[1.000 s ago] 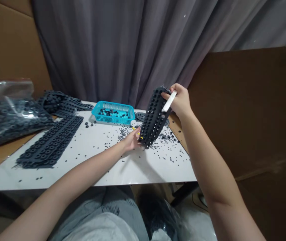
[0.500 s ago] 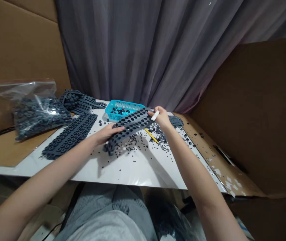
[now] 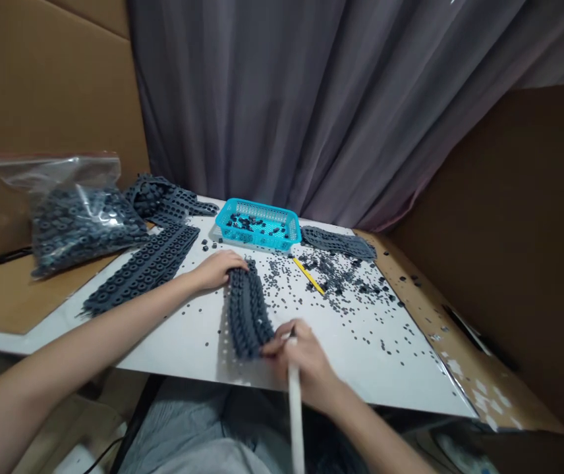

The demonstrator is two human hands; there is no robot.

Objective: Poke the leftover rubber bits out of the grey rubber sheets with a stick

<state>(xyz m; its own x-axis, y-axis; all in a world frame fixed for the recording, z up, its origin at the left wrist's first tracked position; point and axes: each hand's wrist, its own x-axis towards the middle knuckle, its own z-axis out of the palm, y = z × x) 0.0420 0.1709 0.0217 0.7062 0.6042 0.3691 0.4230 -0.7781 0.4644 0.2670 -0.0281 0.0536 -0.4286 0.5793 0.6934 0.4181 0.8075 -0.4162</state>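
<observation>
A dark grey moulded strip (image 3: 247,309) with rows of raised rings lies over the white table, its length pointing towards me. My left hand (image 3: 220,268) grips its far end, fingers curled over the edge. At the near right corner, the fingertips of my right hand (image 3: 306,362) pinch the strip. That same hand also holds a long white stick-like tool (image 3: 295,408) with a dark tip, lying between thumb and palm; motion blurs it. Whether the strip's near end touches the table I cannot tell.
A blue basket (image 3: 257,236) holds small dark pieces. Around a yellow stick (image 3: 308,275) lie many tiny dark bits. More ringed strips (image 3: 143,266) are stacked at left, another strip (image 3: 338,242) at right. A clear zip bag (image 3: 89,224) of dark parts stands against the cardboard (image 3: 55,85).
The strip has come down from in front of the basket to the near table and turned lengthwise towards me, ringed side up. My right hand has moved nearer; the white tool now points towards me.
</observation>
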